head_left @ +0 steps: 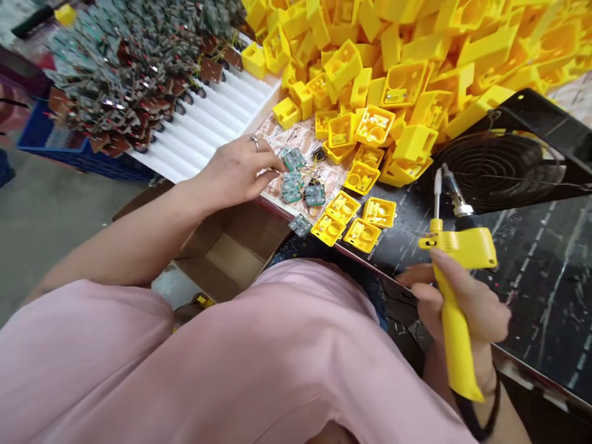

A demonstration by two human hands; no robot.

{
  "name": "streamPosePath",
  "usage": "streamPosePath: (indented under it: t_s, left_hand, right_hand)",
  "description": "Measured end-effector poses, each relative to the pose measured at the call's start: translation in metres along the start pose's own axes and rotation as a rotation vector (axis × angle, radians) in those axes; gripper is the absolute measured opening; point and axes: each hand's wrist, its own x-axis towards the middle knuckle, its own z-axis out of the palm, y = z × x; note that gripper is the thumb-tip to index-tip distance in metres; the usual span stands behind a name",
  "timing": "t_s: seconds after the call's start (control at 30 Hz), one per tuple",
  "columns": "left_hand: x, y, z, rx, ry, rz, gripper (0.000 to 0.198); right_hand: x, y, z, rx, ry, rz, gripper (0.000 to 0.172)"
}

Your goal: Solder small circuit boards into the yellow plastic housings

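My left hand (238, 169) reaches over the table edge, its fingers pinched on a small green circuit board (294, 159). More green boards (303, 192) with thin wires lie just below its fingertips. My right hand (462, 302) is wrapped round the handle of a yellow soldering gun (456, 290), whose metal tip points up and away. Several open yellow plastic housings (354, 225) sit in a loose row between the two hands.
A big heap of yellow housings (416, 55) fills the far side. A black fan (504, 169) lies on the dark mat (546, 290) at right. A pile of brown circuit boards (129, 68) covers a white ribbed tray at left. An open cardboard box (226, 250) stands below the table edge.
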Motion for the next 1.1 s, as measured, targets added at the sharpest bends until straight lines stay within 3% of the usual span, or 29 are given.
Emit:
streamPosePath:
  t_s: [0.07, 0.13, 0.17, 0.27, 0.37, 0.53, 0.7, 0.8, 0.9, 1.0, 1.1]
  left_hand:
    - [-0.007, 0.007, 0.006, 0.003, -0.014, 0.040, 0.037]
    - [-0.012, 0.016, 0.014, 0.054, -0.001, 0.079, 0.036]
    - [-0.013, 0.019, 0.017, 0.097, 0.010, 0.084, 0.035]
    - [-0.015, 0.020, 0.024, 0.177, 0.003, 0.081, 0.033]
    - [-0.012, 0.018, 0.016, 0.150, -0.041, 0.190, 0.035]
    - [0.001, 0.032, 0.003, 0.297, -0.104, 0.398, 0.035]
    - [0.013, 0.038, 0.026, 0.264, -0.094, 0.413, 0.025]
    - [0.013, 0.032, 0.036, 0.149, -0.075, 0.343, 0.022]
    - [0.012, 0.019, 0.034, -0.052, -0.117, 0.275, 0.021]
    - [0.015, 0.002, 0.024, -0.440, -0.187, 0.161, 0.021]
    - [0.026, -0.008, 0.018, -0.897, -0.170, -0.010, 0.030]
  right_hand:
    - [0.014, -0.007, -0.001, -0.075, 0.008, -0.148, 0.018]
    - [0.027, -0.012, 0.001, -0.152, 0.037, -0.270, 0.010]
    - [0.031, -0.014, 0.003, -0.165, 0.048, -0.299, 0.012]
    - [0.037, -0.017, 0.012, -0.119, 0.013, -0.298, 0.039]
    - [0.037, -0.018, 0.021, -0.028, -0.016, -0.315, 0.054]
    - [0.033, -0.019, 0.029, -0.022, -0.008, -0.255, 0.055]
    - [0.032, -0.019, 0.031, -0.043, 0.004, -0.265, 0.054]
    - [0.032, -0.018, 0.030, -0.043, -0.004, -0.262, 0.054]
    - [0.033, -0.018, 0.032, -0.028, 0.012, -0.265, 0.049]
    - [0.036, -0.020, 0.039, -0.012, 0.037, -0.259, 0.046]
    - [0.040, -0.022, 0.049, -0.001, 0.038, -0.249, 0.045]
